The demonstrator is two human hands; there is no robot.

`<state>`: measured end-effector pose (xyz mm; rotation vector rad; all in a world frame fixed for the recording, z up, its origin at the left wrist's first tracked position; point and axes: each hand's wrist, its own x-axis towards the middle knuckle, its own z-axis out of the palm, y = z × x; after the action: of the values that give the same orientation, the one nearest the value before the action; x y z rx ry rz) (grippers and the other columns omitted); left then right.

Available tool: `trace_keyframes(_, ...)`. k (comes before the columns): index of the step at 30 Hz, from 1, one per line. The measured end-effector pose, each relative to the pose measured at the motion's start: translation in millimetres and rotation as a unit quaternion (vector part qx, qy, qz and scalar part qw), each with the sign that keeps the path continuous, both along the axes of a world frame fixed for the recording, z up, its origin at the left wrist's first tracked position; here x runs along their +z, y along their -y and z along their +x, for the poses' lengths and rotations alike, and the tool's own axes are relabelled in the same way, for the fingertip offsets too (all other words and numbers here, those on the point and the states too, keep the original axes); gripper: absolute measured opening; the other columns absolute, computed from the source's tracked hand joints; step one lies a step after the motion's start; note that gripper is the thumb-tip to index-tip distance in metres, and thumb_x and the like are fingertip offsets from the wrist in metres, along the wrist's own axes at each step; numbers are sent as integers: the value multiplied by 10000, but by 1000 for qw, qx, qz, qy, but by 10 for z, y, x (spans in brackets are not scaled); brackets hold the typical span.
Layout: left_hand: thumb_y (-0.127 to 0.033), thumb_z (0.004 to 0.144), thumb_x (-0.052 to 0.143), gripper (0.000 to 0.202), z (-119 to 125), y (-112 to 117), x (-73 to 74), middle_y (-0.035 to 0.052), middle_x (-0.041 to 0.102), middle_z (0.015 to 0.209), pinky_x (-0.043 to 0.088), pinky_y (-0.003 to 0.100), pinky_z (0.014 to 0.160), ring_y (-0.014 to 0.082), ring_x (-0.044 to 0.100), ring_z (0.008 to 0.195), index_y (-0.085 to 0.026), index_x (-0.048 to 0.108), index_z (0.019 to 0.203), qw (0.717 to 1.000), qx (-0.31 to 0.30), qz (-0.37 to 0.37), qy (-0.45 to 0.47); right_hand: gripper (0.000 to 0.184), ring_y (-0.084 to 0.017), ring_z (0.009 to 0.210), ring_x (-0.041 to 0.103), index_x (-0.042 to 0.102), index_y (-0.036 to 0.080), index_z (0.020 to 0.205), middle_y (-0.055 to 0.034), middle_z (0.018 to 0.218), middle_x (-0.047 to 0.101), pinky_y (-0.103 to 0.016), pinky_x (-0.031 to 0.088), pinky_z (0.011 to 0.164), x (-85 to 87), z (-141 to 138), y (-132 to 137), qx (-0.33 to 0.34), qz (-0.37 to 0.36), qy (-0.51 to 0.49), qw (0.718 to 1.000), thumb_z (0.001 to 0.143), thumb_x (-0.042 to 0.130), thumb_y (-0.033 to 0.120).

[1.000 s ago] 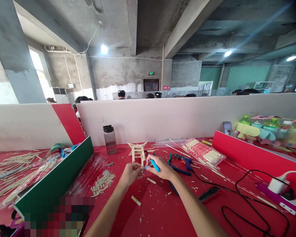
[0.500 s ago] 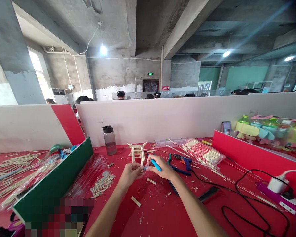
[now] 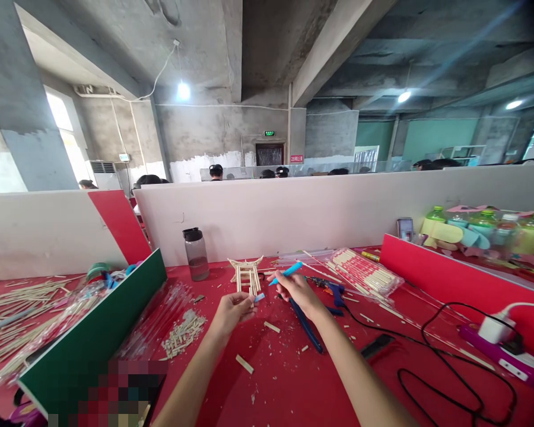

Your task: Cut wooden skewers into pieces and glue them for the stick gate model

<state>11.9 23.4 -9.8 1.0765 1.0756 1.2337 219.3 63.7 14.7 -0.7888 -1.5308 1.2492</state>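
My left hand [image 3: 232, 309] is closed, pinching a small pale-blue and white piece [image 3: 259, 298] between thumb and fingers; its exact kind is too small to tell. My right hand [image 3: 297, 290] is wrapped round a blue pen [image 3: 289, 271], its tip pointing down and left, a short way above the pale piece and apart from it. Just behind both hands stands a small frame of pale wooden sticks [image 3: 246, 271], shaped like a tower with a flared top. Blue-handled pliers [image 3: 306, 325] lie below my right hand, partly hidden by it.
Cut stick pieces [image 3: 184, 333] are heaped at left, and loose bits [image 3: 244, 363] lie in front. A dark bottle [image 3: 196, 255] stands at the back. A glue gun [image 3: 333, 290], bundled sticks [image 3: 365, 273] and black cable [image 3: 440, 350] lie right. Green [image 3: 102, 326] and red [image 3: 463, 284] dividers flank the table.
My right hand has come away from the left, up and right. The pen has turned from pointing back toward me to slanting up right. The left hand keeps the pale piece.
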Motion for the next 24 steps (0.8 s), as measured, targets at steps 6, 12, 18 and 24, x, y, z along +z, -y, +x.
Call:
trace_keyframes(6,-524,525,879,516,3,-9,-16,69,743,774,542,230,677,143,674,678,-121,739,816,1000,-3,1,-8,381,-161,659,613,677,208,1007,-30,764,661,-232,438,517,-54,-36,-20,10,39,8,999,840,607,543)
trace_keyframes(12,-516,502,887,501,12,-23,-26,43,725,716,537,227,659,139,667,650,-126,724,770,1000,-9,2,-10,279,-151,725,622,666,224,986,-8,847,679,-247,479,641,-101,-104,29,68,114,81,988,753,758,348)
trace_keyframes(18,-524,533,871,504,6,-12,-3,55,739,744,533,227,667,143,671,664,-124,729,806,1000,-2,5,-16,223,-165,782,644,651,208,941,-11,851,678,-261,494,711,-124,-145,46,75,135,106,982,763,740,308)
trace_keyframes(24,-532,526,872,516,-4,-33,-27,56,744,750,536,227,674,142,675,662,-125,735,812,1000,-8,5,-13,243,-159,774,627,666,217,1050,-12,898,685,-245,472,689,-146,-155,79,70,200,169,962,810,660,254)
